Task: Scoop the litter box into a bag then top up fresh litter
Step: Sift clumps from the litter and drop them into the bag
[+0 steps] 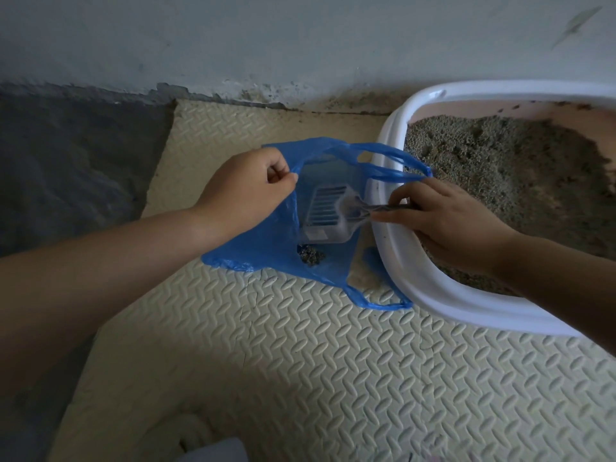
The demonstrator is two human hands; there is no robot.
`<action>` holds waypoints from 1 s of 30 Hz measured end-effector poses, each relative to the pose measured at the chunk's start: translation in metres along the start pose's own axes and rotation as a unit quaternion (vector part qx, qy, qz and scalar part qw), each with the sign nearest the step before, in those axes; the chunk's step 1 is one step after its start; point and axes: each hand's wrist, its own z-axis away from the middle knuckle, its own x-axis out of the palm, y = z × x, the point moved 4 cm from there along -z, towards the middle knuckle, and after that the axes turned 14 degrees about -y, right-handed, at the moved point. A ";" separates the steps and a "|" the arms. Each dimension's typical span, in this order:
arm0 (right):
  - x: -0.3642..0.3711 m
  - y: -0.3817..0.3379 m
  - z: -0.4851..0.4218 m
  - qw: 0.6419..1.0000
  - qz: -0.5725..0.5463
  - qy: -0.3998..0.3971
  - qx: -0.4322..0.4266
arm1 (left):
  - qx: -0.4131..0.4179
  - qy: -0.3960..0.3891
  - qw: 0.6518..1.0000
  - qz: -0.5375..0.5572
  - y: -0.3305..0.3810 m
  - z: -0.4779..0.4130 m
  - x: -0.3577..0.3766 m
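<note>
Leftmost, a patch of dark grey bare floor (66, 168), bordered on its right by the straight edge of a cream foam mat with a raised herringbone pattern (300, 361). Open mat across the whole near side, with a pale blue-grey wall (300, 35) closing off the far side. At the bottom edge, part of a grey flat object (213, 450), too cropped to identify.

Next, on the mat, a thin translucent blue plastic bag (266, 258), mouth held open toward the right, lower part lying flat, one handle loop trailing on the mat beside the box. Inside, a small clump of grey litter (311, 255) near the bottom. Above it, the slotted head of a pale plastic scoop (328, 211), seen through the film and tilted head-down.

Left hand (243, 195) at the bag's left rim, forearm reaching in from the lower left, fingers curled, pinching the film and holding it up. Right hand (446, 225) over the near-left rim of the white oval plastic litter box (466, 308), thumb and fingers closed around the scoop's dark handle; two blue loops stretched to its fingertips.

Farther right, in the box, uneven grey granular litter (516, 168), with pinkish inner wall showing behind.
</note>
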 end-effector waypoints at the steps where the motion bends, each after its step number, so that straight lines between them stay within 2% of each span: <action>1: -0.001 0.001 0.001 1.000 -0.007 0.003 0.005 | 0.001 0.001 1.000 0.000 0.001 0.000 0.000; 17: 0.002 0.008 0.003 0.999 -0.038 0.011 0.002 | 0.001 0.004 1.000 -0.003 -0.002 -0.006 0.002; 30: 0.001 0.004 0.007 1.000 -0.021 0.011 -0.002 | 0.001 -0.001 1.000 -0.004 -0.002 -0.002 0.001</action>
